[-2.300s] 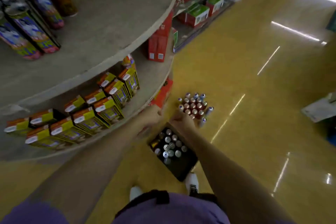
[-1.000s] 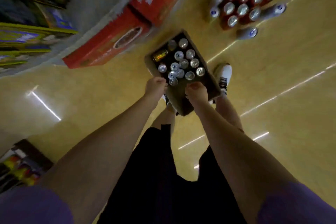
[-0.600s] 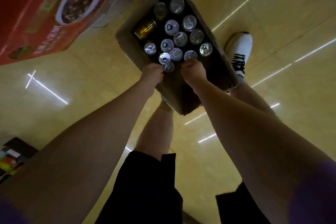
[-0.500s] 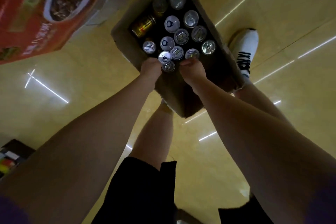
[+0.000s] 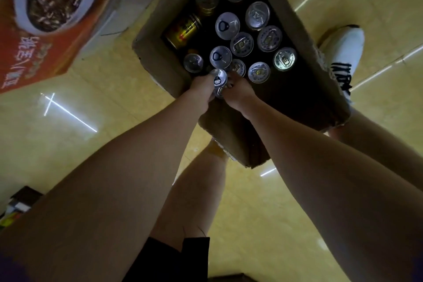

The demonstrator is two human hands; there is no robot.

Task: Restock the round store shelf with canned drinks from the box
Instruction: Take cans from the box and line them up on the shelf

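Note:
A brown cardboard box (image 5: pixel 158 52) lies on the floor below me, holding several upright canned drinks with silver tops. One gold can (image 5: pixel 183 31) lies on its side in it. My left hand (image 5: pixel 201 87) is closed around a can with a silver top (image 5: pixel 218 79) at the box's near edge. My right hand (image 5: pixel 237 92) grips a second can right beside it, mostly hidden under my fingers. The round shelf is out of view.
A red carton with a bowl picture (image 5: pixel 45 18) lies at the upper left. My white shoe (image 5: pixel 343 52) stands by the box's right side, my other leg under its near corner. Glossy yellow floor surrounds the box. Low shelf goods (image 5: pixel 13 208) show at the left edge.
I have bent down from the shelf toward the box, so it fills more of the view. Both hands have come together over the near cans and closed on them.

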